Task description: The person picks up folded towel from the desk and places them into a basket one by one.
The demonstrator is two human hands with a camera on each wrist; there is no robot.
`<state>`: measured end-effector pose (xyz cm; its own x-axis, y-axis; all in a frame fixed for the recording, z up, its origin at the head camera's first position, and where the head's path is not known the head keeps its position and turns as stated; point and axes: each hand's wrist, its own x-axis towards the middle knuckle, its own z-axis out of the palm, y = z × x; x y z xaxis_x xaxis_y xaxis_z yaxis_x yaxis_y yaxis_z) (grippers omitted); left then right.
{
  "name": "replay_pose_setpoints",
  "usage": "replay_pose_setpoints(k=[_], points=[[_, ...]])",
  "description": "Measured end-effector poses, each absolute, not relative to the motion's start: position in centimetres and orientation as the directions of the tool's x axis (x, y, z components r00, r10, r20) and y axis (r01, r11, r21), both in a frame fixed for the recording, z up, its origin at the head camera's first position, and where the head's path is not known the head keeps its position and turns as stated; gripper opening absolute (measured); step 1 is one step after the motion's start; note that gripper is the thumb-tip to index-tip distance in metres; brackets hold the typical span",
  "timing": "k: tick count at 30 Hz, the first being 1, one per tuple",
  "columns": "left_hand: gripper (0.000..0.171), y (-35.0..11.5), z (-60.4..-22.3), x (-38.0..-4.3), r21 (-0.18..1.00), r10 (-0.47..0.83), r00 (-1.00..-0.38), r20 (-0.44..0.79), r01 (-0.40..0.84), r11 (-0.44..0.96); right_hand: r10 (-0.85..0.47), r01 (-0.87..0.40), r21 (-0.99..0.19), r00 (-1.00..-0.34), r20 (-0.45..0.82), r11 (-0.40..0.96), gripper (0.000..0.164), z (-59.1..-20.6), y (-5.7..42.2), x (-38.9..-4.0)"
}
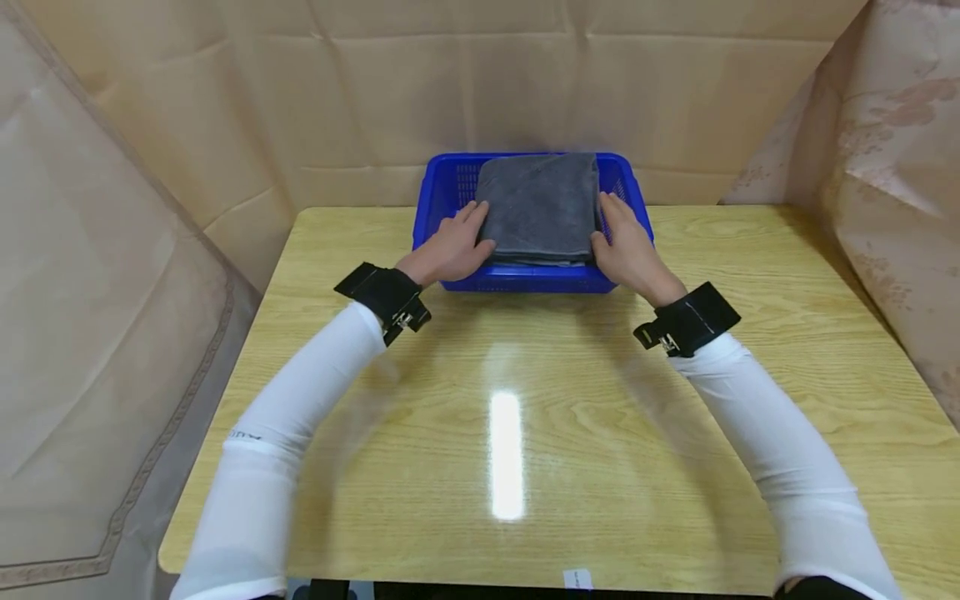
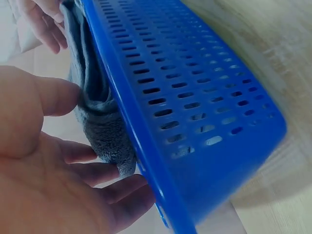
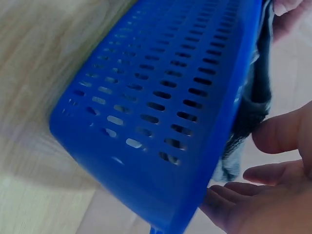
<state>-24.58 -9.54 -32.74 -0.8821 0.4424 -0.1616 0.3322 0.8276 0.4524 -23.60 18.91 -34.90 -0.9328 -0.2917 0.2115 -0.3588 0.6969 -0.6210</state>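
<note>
A folded grey towel lies in a blue plastic basket, its folded layers rising above the rim in both wrist views. My left hand is at the towel's left side, with the thumb touching its near corner and the fingers loosely extended along its edge. Opposite it, my right hand rests against the right side, thumb at the near corner and fingers reaching along the edge. In the left wrist view, the fingertips come right at the basket's rim. The towel's underside is hidden inside the basket.
The basket stands at the far edge of a glossy wooden table, close to a beige cloth backdrop. A patterned curtain hangs on the right and a pale cloth on the left. A small white label marks the near edge.
</note>
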Motion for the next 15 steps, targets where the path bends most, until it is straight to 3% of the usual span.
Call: replay_pose_setpoints(k=[7, 15], points=[[0.069, -10.5, -33.9, -21.8, 0.431, 0.422, -0.905, -0.059, 0.358, 0.828, -0.316, -0.399, -0.649, -0.916, 0.249, 0.647, 0.061, -35.8, 20.3, -19.3], [0.068, -11.2, -36.9, -16.3, 0.178, 0.481, -0.840, 0.252, 0.529, 0.830, -0.350, -0.518, -0.502, -0.850, 0.393, 0.693, 0.064, -39.2, 19.5, -13.8]])
